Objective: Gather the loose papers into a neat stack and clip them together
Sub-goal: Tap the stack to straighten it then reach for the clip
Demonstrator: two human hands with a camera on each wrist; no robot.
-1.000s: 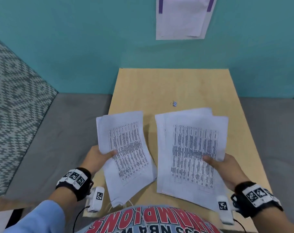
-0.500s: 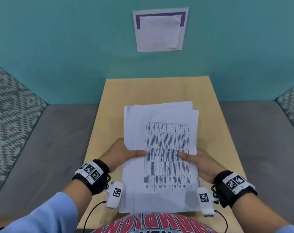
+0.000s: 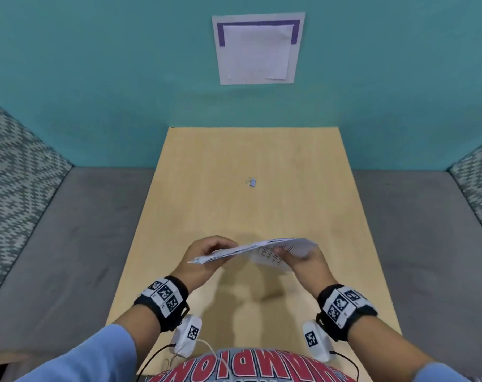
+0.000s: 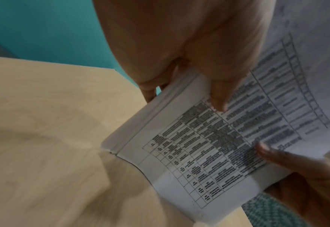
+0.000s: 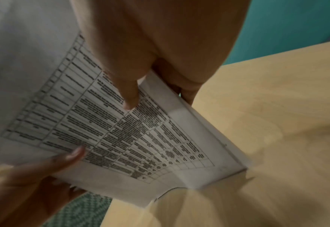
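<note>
A stack of white printed papers (image 3: 251, 249) stands nearly on edge above the wooden table (image 3: 251, 210), with printed tables on the side facing me. My left hand (image 3: 206, 255) grips its left side, thumb on the printed face (image 4: 218, 106). My right hand (image 3: 303, 260) grips the right side, thumb on the print (image 5: 129, 101). In both wrist views the papers' (image 4: 209, 145) lower edge (image 5: 218, 181) meets the tabletop. A small binder clip (image 3: 252, 182) lies alone farther back on the table.
A teal wall (image 3: 124, 78) behind the table carries a taped white sheet (image 3: 257, 51). Grey cushions (image 3: 69, 244) flank the table, with patterned upholstery (image 3: 13, 166) at both sides. Wrist cameras and cables hang near the table's front edge.
The two separate sheaves were brought together into one stack, then tipped from flat to nearly upright with its lower edge on the table. The binder clip is uncovered again.
</note>
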